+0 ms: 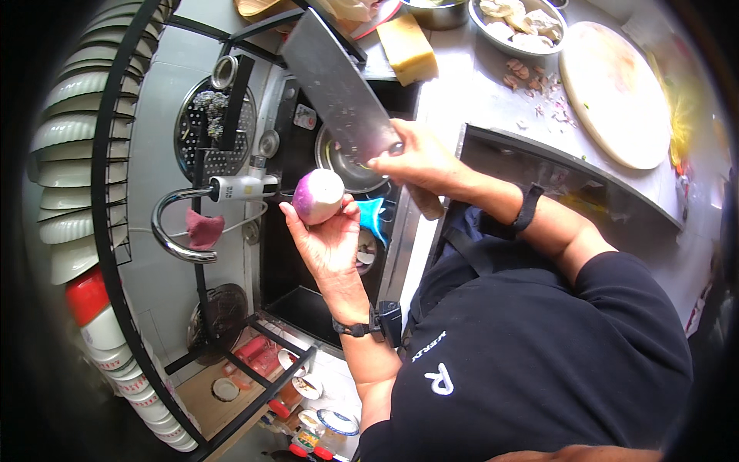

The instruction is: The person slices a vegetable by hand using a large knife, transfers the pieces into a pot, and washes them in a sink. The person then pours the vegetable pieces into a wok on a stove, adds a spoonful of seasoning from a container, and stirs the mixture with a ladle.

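Over the dark sink, my left hand (pixel 332 239) cups a round purple-and-white root vegetable, perhaps a turnip (pixel 318 196). My right hand (pixel 418 159) grips a broad cleaver (pixel 340 86) near the joint of blade and handle; its blade points up and away from me, apart from the vegetable. Below the blade, a metal bowl (pixel 369 179) sits in the sink, partly hidden. A blue cloth (pixel 372 216) and another bowl holding pale pieces (pixel 366 254) are beside my left hand.
A curved chrome faucet (pixel 173 231) reaches over the sink's far side. Beyond it stands a black rack (pixel 109 115) of stacked bowls. On the right counter are a yellow sponge block (pixel 407 49), a metal bowl of pale food pieces (pixel 519 26), scattered peelings (pixel 534 81) and a round cutting board (pixel 618 92).
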### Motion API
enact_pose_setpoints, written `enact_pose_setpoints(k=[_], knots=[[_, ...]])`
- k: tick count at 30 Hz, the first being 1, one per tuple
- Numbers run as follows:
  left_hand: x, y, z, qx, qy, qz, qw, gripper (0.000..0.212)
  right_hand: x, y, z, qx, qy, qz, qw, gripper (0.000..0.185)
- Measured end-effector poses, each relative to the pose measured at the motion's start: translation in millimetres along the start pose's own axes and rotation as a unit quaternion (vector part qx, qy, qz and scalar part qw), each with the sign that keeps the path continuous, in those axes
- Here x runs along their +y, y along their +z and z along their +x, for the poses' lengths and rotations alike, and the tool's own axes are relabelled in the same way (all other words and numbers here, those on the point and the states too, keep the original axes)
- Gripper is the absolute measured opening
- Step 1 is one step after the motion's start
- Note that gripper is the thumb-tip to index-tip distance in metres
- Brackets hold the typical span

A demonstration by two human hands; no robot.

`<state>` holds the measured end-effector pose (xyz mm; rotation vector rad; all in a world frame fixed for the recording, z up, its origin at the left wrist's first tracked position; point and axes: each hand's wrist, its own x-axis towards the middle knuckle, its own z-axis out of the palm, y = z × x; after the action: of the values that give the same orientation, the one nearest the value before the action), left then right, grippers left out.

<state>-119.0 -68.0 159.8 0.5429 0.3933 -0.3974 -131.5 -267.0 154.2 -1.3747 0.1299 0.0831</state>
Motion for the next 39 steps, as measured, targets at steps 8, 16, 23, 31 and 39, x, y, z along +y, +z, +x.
enact_pose_setpoints(k=[8, 16, 23, 31, 39], knots=[[-19.3, -10.4, -9.9, -0.001, 0.043, 0.075, 0.996, 0.073, 4.3, 23.2, -8.2, -0.029, -0.113, -0.017, 0.993, 0.040], [-20.5, 0.5, -15.3, -0.016, 0.060, 0.084, 0.995, 0.059, 4.5, 23.2, -13.3, -0.058, -0.079, 0.011, 0.995, 0.044], [-22.3, -2.4, -11.7, 0.009, 0.136, 0.171, 0.976, 0.055, 2.2, 26.2, -13.5, -0.013, -0.105, -0.043, 0.993, 0.040], [-26.7, -9.4, -7.0, 0.014, 0.120, 0.157, 0.980, 0.054, 18.3, 31.8, -8.6, 0.011, -0.128, -0.031, 0.991, 0.044], [-18.1, -18.8, 3.5, -0.003, 0.069, 0.082, 0.994, 0.061, 19.7, 40.8, -4.6, 0.027, -0.120, 0.093, 0.988, 0.041]])
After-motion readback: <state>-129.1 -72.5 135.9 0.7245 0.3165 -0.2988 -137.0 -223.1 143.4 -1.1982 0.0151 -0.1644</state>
